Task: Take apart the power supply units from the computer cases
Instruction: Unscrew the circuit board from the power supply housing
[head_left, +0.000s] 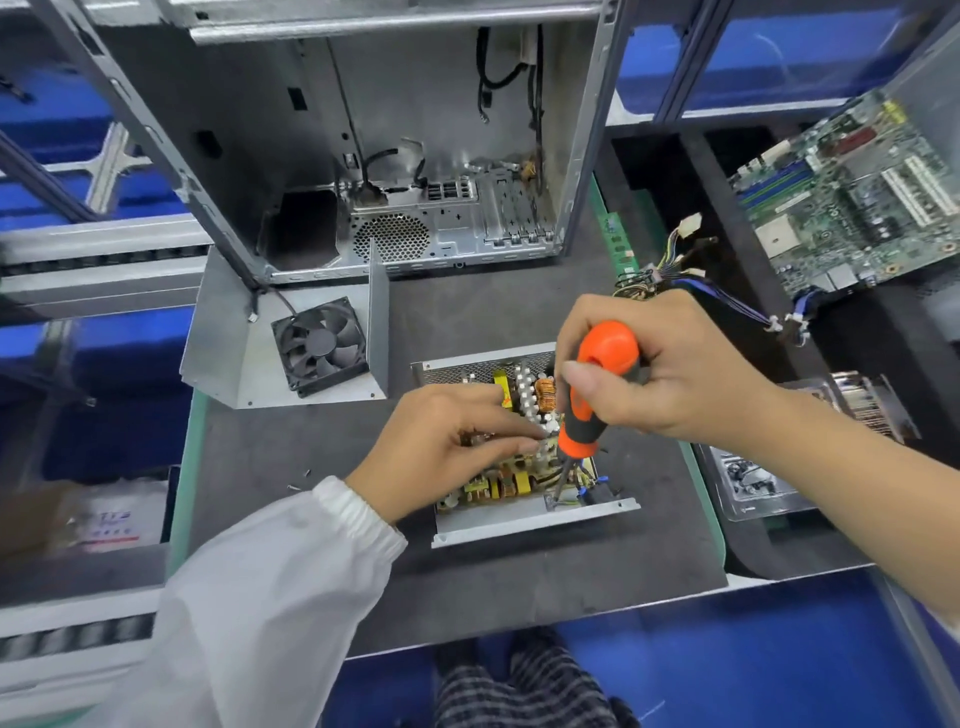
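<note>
Well left of the grip, 1 cooling fan (320, 346) lies inside 1 removed sheet-metal cover (228, 358), set aside to expose the circuitry. Nearer, the left hand (441, 441) rests with curled fingers on the circuit board (511, 470) of the 1 opened power supply unit (524, 457), apparently to steady it; whether it pinches a part, I cannot tell. Just right, the right hand (670, 369) is wrapped tight round 1 orange-and-black screwdriver (587, 400), tip down at the board's near corner, likely on a mounting screw. Behind the grip stands 1 gutted computer case (395, 156); far right leans 1 motherboard (841, 192).
</note>
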